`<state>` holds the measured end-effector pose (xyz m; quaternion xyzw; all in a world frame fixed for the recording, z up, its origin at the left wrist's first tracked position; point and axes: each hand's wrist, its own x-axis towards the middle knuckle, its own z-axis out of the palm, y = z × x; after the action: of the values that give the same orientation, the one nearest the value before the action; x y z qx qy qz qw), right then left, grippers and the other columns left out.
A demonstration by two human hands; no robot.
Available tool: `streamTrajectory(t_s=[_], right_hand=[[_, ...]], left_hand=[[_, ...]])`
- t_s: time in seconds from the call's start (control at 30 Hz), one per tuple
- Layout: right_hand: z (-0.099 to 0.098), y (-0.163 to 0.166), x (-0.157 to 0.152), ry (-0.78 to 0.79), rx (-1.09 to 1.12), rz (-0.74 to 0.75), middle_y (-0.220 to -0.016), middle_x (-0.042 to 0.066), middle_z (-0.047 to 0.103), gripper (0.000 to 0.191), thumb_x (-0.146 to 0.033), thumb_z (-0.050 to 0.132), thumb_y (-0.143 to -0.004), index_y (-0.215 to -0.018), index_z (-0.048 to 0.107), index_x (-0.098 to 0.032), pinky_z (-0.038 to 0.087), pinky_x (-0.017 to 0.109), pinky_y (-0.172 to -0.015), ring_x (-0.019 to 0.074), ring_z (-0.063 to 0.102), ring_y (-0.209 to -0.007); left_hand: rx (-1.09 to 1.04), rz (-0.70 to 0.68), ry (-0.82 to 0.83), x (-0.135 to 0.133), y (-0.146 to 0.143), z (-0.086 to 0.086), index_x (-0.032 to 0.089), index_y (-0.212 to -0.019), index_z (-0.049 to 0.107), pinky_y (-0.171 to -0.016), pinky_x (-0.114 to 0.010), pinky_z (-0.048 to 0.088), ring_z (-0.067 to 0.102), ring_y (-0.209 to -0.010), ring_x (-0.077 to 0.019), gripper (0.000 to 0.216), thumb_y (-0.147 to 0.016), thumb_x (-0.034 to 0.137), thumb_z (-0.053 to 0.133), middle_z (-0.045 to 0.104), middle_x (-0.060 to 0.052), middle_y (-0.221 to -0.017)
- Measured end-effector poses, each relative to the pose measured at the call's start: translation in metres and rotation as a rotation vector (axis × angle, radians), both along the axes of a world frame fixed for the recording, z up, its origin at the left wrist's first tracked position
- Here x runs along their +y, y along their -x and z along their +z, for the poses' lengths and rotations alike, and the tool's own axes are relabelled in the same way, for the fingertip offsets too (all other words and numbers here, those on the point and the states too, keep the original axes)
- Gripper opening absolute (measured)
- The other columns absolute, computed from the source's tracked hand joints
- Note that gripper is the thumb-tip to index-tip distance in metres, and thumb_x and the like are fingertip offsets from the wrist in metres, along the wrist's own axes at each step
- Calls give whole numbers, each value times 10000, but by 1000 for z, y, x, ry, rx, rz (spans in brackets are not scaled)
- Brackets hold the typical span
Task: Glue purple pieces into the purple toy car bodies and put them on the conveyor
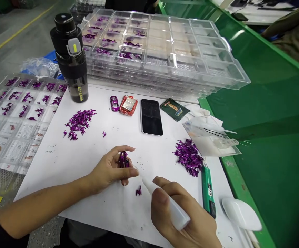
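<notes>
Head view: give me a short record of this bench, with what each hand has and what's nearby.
Left hand: holding a small purple toy car
Right hand: holding a white squeeze bottle, tip pointing toward the car
Nearby: loose purple pieces, a green utility knife
Further off: a phone, a black water bottle, stacked clear trays

purple chrome toy car (123, 159) | held off the table | white squeeze bottle (177, 213) | nozzle tip near car
</notes>
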<state>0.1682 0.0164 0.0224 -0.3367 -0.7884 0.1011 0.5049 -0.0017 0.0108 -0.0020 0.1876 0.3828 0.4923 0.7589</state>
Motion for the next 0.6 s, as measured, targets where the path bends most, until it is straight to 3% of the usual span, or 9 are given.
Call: streamTrajectory(t_s=[0.47,0.6], right_hand=[[-6,0,0,13,22,-50,-574,-38,468,322,-60,664,-834,-670,443,-226,481,279,-485,132,552,-530],[-16,-8,-4,60,74,-48,-566,-37,464,328,-163,700,-847,-666,435,-233,491,309,-500,140,535,-515]], left_hand=[[9,-13,-8,-2,1,-3,258,-1239,600,-580,-259,470,533,-644,-79,645,-675,260,913,586,19,-897],[14,-18,-12,-2,1,-4,265,-1238,602,-578,-257,473,533,-646,-79,648,-671,258,915,588,18,-903]])
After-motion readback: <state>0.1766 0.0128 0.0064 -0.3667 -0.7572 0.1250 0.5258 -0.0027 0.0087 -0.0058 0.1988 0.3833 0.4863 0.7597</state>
